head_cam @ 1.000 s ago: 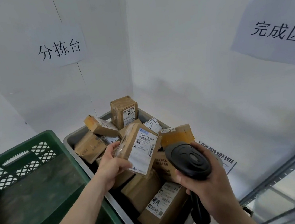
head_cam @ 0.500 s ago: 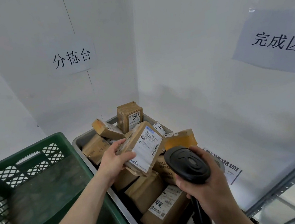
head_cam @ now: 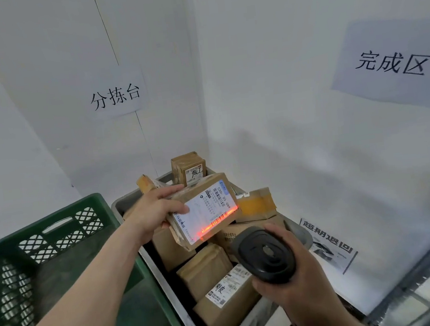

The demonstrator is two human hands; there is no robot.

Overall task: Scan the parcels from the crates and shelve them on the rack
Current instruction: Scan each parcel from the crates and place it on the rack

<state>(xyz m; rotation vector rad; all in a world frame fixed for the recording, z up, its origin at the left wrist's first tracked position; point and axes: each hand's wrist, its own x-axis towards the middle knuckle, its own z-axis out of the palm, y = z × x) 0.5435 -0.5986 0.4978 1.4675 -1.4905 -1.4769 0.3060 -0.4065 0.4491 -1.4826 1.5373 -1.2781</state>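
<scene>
Above the grey crate [head_cam: 124, 204], your left hand [head_cam: 152, 215] holds a cardboard parcel [head_cam: 200, 210] tilted, label side facing you — thumb curled over the label's near-left corner, fingers wrapped along the far edge. Your right hand [head_cam: 293, 285] is wrapped tightly around a black scanner [head_cam: 264, 255], which points at the parcel; a red scan line [head_cam: 216, 220] falls across the barcode at the label's lower edge. Beneath the held parcel, the grey crate is heaped with more cardboard parcels [head_cam: 207, 271] — one box [head_cam: 188, 167] stands upright at its far corner. Touching the crate's left wall is a green crate [head_cam: 42, 236] with latticed sides. Two paper signs [head_cam: 117, 94] hang on the white walls.
</scene>
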